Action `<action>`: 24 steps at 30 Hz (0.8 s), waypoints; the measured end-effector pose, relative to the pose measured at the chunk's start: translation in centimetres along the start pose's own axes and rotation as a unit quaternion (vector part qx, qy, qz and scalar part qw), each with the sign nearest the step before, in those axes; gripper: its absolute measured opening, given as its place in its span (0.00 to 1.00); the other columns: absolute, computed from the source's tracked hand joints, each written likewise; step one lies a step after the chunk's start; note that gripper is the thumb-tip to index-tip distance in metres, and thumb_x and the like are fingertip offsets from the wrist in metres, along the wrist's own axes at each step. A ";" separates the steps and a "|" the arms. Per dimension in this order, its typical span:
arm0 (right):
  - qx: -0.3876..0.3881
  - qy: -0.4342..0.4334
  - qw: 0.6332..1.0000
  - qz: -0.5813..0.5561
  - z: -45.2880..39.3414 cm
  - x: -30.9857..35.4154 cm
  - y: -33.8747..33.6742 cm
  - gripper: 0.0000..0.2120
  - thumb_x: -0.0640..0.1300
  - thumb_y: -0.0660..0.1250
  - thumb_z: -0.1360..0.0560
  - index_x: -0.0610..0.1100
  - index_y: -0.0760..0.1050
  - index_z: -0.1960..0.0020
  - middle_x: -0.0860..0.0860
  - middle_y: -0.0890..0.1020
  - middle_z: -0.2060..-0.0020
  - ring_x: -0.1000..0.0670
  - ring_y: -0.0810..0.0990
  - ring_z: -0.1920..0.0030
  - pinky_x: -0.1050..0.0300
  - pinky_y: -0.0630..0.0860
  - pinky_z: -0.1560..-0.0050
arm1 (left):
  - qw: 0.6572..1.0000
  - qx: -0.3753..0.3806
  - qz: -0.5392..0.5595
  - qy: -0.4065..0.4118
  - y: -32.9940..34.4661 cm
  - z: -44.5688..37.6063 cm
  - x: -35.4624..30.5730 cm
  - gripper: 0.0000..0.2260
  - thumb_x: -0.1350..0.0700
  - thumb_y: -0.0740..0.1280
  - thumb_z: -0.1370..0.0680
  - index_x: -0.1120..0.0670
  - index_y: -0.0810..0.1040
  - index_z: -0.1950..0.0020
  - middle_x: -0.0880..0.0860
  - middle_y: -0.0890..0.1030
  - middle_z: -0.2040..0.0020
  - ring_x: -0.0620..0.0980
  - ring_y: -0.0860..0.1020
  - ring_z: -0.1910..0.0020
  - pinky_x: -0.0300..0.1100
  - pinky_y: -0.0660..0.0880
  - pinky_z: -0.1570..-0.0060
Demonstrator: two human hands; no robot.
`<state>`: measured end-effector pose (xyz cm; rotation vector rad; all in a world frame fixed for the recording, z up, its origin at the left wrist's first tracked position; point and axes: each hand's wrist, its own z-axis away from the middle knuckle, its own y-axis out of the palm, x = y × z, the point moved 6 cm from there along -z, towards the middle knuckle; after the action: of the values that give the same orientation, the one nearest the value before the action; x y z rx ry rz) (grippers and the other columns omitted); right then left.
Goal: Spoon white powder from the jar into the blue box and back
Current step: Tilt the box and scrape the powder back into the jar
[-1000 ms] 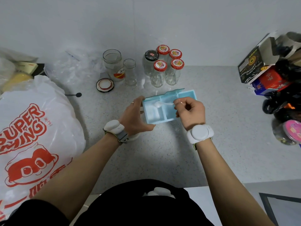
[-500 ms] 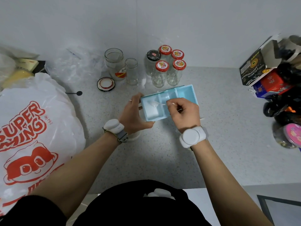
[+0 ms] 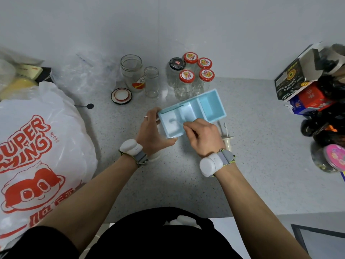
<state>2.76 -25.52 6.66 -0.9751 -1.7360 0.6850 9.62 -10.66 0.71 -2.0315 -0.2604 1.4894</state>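
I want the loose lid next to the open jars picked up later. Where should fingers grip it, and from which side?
The loose lid lies flat, inner side up, so its raised rim is the only grip. Pinch that rim from above, probably on its near, open side; the big open jar stands close behind it.

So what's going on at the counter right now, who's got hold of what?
A person is working over a grey counter. The left hand steadies the blue box by its left end. The right hand pinches a small white spoon, whose bowl sits down in the leftmost compartment, where there is white powder. The other two compartments look empty. Lidded and open glass jars stand behind the box, untouched.
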 end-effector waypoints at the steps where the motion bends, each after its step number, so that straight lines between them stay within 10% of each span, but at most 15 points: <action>1: -0.002 0.000 1.000 0.003 -0.1 0.1 0.0 0.08 0.41 0.64 0.24 0.42 0.81 0.51 0.45 0.80 0.63 0.42 0.79 0.64 0.52 0.77 0.65 | 1.000 -0.007 0.002 0.000 -0.2 -0.3 0.0 0.44 0.53 0.83 0.42 0.62 0.65 0.33 0.56 0.74 0.39 0.46 0.74 0.44 0.21 0.68 0.48; 7: -0.010 0.009 1.000 0.026 -0.9 0.3 0.2 0.08 0.42 0.64 0.24 0.42 0.81 0.54 0.45 0.78 0.65 0.43 0.78 0.66 0.54 0.75 0.67 | 0.999 -0.019 -0.006 0.029 -1.7 -1.6 -0.8 0.45 0.46 0.81 0.43 0.61 0.65 0.34 0.56 0.75 0.39 0.47 0.75 0.43 0.35 0.73 0.45; 12: -0.024 0.009 0.998 0.052 -1.5 1.3 0.4 0.09 0.42 0.62 0.24 0.41 0.80 0.57 0.45 0.77 0.68 0.42 0.76 0.70 0.57 0.72 0.72 | 0.999 0.011 -0.020 0.047 -1.3 -1.0 -0.8 0.44 0.52 0.83 0.42 0.62 0.65 0.34 0.58 0.74 0.39 0.48 0.74 0.42 0.22 0.67 0.47; 18: -0.008 0.002 0.998 0.059 -1.5 1.9 1.5 0.13 0.44 0.59 0.24 0.41 0.79 0.59 0.45 0.76 0.68 0.41 0.76 0.70 0.53 0.74 0.73 | 0.997 0.023 -0.015 0.066 -2.2 -0.5 -0.2 0.43 0.52 0.82 0.41 0.62 0.64 0.33 0.58 0.73 0.38 0.53 0.76 0.41 0.37 0.75 0.43; 24: 0.008 0.044 0.999 0.005 -2.6 1.7 2.2 0.10 0.45 0.62 0.24 0.44 0.81 0.55 0.45 0.80 0.64 0.41 0.78 0.63 0.50 0.76 0.64 | 1.000 -0.010 0.021 0.020 -5.4 -0.4 1.0 0.43 0.55 0.82 0.39 0.58 0.64 0.31 0.54 0.72 0.35 0.45 0.72 0.38 0.28 0.73 0.46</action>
<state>5.56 -22.88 6.63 -0.9891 -1.6481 0.6513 11.38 -6.05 3.05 -2.0920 -0.2191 1.4751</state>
